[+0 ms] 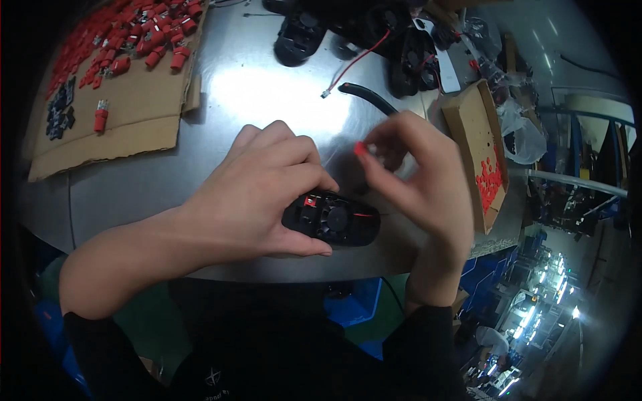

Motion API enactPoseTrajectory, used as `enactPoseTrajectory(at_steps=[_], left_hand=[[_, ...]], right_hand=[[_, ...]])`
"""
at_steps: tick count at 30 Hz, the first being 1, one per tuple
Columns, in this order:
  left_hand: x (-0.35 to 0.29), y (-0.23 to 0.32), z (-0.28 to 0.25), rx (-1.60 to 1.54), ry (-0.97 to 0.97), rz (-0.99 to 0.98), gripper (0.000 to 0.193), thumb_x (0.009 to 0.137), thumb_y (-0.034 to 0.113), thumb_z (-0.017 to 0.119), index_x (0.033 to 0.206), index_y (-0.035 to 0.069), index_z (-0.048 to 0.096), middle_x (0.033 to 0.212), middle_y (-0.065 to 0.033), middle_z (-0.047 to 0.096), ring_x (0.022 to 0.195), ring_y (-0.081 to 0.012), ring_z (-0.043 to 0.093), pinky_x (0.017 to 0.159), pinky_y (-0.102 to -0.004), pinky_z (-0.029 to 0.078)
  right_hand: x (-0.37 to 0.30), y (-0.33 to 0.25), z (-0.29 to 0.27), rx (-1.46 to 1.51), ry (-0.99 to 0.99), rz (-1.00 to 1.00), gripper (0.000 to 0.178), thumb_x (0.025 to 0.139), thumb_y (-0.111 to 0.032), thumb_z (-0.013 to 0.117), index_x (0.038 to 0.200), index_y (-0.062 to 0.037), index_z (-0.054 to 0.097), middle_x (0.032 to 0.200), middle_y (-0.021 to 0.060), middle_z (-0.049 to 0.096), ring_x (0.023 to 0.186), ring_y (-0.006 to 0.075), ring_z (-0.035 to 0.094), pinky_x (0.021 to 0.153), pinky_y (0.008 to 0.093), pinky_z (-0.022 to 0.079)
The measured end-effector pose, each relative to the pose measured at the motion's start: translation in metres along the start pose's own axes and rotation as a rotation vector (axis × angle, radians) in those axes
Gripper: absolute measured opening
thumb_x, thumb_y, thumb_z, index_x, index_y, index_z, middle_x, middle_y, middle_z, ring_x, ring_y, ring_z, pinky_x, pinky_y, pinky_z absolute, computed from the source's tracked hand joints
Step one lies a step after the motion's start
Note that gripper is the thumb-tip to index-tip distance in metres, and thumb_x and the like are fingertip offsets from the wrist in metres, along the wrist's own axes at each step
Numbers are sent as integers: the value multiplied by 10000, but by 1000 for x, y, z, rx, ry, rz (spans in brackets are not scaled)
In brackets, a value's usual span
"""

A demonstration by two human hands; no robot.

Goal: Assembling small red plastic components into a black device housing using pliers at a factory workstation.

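Note:
My left hand (267, 190) is wrapped round the left end of a black plastic housing (364, 230), its thumb along the near side and its fingers on the far side. Set in the housing are a small round fan (336, 218) and, to its left, a little red part (310, 200). A thin red wire runs along the right part of the housing. To the right, my right hand (421, 174) is raised above the table, thumb and fingers closed on a small red piece (360, 148). Blur and the fingers hide the piece's exact kind.
Red cylindrical parts (157, 33) and black pieces (60, 110) lie on cardboard (127, 144) at the far left. More black housings (297, 40) and a red-black wire (358, 60) lie at the back. An open cardboard box (468, 120) with small red pieces stands at right.

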State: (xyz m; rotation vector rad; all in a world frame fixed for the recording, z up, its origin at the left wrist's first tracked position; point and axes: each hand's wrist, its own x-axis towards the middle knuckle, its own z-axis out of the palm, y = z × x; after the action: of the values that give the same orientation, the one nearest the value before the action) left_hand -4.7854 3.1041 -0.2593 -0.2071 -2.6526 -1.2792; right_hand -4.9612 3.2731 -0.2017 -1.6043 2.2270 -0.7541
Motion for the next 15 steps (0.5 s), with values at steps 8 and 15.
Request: enactPoseTrajectory(at_steps=[8, 15], left_hand=[[2, 0, 2, -20, 7, -24, 398, 701, 308, 890, 983, 118, 683, 992, -16, 586, 984, -223, 521, 904, -366, 355], [1, -1, 4, -51, 34, -23, 413, 698, 303, 890, 997, 105, 686, 976, -13, 588, 976, -215, 520, 912, -363, 355]], right_hand=[[-20, -52, 25, -2, -66, 44, 189, 771, 9, 760, 920, -3, 644, 843, 84, 601, 661, 189, 626, 575, 300, 488], [-24, -55, 30, -82, -6, 13, 187, 772, 27, 763, 918, -2, 650, 854, 97, 612, 677, 226, 645, 588, 326, 505]])
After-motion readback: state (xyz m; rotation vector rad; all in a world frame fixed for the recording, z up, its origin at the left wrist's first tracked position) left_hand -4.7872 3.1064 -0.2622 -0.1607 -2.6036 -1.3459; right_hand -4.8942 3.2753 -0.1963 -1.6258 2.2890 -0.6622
